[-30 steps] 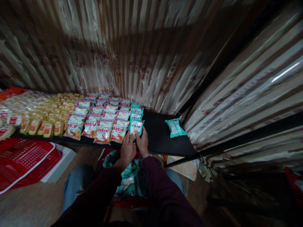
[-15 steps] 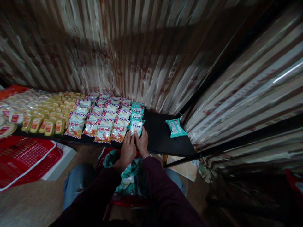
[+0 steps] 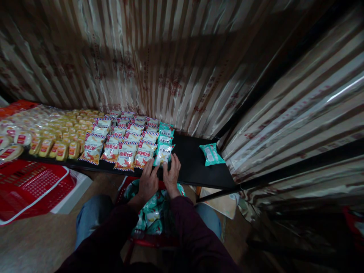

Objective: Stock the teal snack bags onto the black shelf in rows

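Note:
A column of teal snack bags (image 3: 166,132) lies overlapping on the black shelf (image 3: 192,163), printed side up. At its near end is the front teal bag (image 3: 163,152), with a white printed panel. My left hand (image 3: 148,181) is at this bag's lower left corner, fingers stretched out and holding nothing. On the other side, my right hand (image 3: 171,174) has its fingers spread along the bag's right edge, its thumb near the bottom edge. Whether the fingertips touch the bag is hard to make out. Below my hands, a red basket (image 3: 153,241) between my knees holds several more teal bags.
Striped-edge snack bags (image 3: 125,155) stand in rows left of the teal column, then yellow-wrapped packs (image 3: 61,149). A lone teal bag (image 3: 211,154) lies face down toward the shelf's right end. A red basket (image 3: 34,189) sits at lower left. Striped curtain (image 3: 176,76) hangs behind.
My left hand has drawn back down and left from the front teal bag. My right hand has shifted slightly right, so the hands are farther apart and more of the bag shows.

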The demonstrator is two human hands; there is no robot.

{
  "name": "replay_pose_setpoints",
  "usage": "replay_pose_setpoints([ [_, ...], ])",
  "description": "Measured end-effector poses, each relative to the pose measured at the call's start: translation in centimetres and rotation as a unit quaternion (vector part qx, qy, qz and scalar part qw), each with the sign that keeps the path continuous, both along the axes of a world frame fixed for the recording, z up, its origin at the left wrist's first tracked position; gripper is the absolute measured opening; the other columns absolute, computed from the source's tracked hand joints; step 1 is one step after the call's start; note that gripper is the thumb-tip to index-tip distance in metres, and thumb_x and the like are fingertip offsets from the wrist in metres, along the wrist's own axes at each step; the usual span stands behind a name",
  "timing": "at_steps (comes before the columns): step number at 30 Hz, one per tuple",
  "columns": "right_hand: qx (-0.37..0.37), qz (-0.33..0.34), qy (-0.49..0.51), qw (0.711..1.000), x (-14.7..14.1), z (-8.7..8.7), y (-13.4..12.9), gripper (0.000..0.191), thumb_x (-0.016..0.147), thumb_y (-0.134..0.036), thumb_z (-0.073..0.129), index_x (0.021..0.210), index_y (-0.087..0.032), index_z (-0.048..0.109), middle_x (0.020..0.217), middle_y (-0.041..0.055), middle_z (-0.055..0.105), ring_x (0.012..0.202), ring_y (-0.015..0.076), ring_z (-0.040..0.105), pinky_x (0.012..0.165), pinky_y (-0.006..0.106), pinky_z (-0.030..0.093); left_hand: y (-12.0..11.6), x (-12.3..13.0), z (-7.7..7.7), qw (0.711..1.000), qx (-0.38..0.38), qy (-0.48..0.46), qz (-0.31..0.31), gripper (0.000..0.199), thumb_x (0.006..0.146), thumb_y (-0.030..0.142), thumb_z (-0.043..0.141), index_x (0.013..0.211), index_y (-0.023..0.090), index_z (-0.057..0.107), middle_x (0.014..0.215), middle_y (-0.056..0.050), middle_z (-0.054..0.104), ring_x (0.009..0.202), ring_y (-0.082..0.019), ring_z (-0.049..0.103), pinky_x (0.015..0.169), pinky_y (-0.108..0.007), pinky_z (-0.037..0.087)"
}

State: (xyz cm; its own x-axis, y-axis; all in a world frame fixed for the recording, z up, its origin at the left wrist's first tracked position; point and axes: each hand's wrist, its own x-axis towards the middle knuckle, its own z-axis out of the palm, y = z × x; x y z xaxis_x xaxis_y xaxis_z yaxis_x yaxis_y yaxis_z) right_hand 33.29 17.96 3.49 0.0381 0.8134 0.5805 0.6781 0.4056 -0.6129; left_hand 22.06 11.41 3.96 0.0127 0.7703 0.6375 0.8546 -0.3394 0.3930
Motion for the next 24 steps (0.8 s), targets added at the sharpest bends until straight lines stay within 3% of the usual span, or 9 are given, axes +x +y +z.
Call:
replay_pose_setpoints([
  [7, 0.046, 0.117, -0.058, 0.990, -1.9, 1.0, -2.2, 0.040, 0.097, -0.023, 0.033, 0.130, -0.013, 0.052, 0.139, 0.0155, 0.049, 0.134, 0.0217, 0.039, 0.109, 0.046, 0.037, -0.2, -2.8, 0.2, 0.994, 0.073, -0.002, 0.078, 0.039, 0.086, 0.007, 0.039, 0.121, 0.014, 0.055, 0.153, -0.016, 0.032, 0.146, -0.028, 0.017, 0.111, -0.054, 0.033],
  [10, 0.049, 0.166, -0.090, 0.981, -3.2, 1.3, -2.5, 0.042, 0.096, -0.020, 0.033, 0.134, -0.013, 0.049, 0.144, 0.0146, 0.046, 0.139, 0.0209, 0.034, 0.112, 0.046, 0.034, 0.4, -4.8, 0.1, 0.991, 0.050, 0.020, 0.126, 0.038, 0.088, 0.013, 0.041, 0.123, 0.014, 0.056, 0.153, -0.017, 0.033, 0.146, -0.032, 0.014, 0.111, -0.057, 0.030],
  [15, 0.040, 0.186, -0.130, 0.973, -6.0, 2.0, -1.1, 0.044, 0.095, -0.018, 0.033, 0.137, -0.012, 0.047, 0.150, 0.0143, 0.038, 0.144, 0.0224, 0.023, 0.114, 0.047, 0.032, 2.0, -8.5, 0.7, 0.982, 0.013, 0.064, 0.175, 0.043, 0.089, 0.022, 0.046, 0.130, 0.015, 0.054, 0.153, -0.018, 0.032, 0.146, -0.035, 0.014, 0.111, -0.057, 0.027],
  [20, 0.022, 0.180, -0.175, 0.968, -8.5, 1.9, 1.0, 0.044, 0.093, -0.017, 0.039, 0.135, -0.013, 0.050, 0.151, 0.0140, 0.037, 0.145, 0.0262, 0.020, 0.113, 0.051, 0.030, 3.1, -11.1, 0.7, 0.980, 0.021, 0.107, 0.164, 0.048, 0.089, 0.026, 0.049, 0.134, 0.012, 0.050, 0.150, -0.022, 0.035, 0.145, -0.035, 0.017, 0.109, -0.054, 0.031],
  [24, 0.029, 0.172, -0.193, 0.966, -8.8, 1.1, 1.6, 0.042, 0.094, -0.019, 0.039, 0.134, -0.013, 0.052, 0.151, 0.0155, 0.037, 0.145, 0.0272, 0.021, 0.112, 0.052, 0.031, 3.4, -12.0, 0.4, 0.983, 0.046, 0.121, 0.127, 0.051, 0.088, 0.023, 0.051, 0.137, 0.010, 0.046, 0.150, -0.021, 0.035, 0.146, -0.032, 0.015, 0.111, -0.051, 0.031],
])
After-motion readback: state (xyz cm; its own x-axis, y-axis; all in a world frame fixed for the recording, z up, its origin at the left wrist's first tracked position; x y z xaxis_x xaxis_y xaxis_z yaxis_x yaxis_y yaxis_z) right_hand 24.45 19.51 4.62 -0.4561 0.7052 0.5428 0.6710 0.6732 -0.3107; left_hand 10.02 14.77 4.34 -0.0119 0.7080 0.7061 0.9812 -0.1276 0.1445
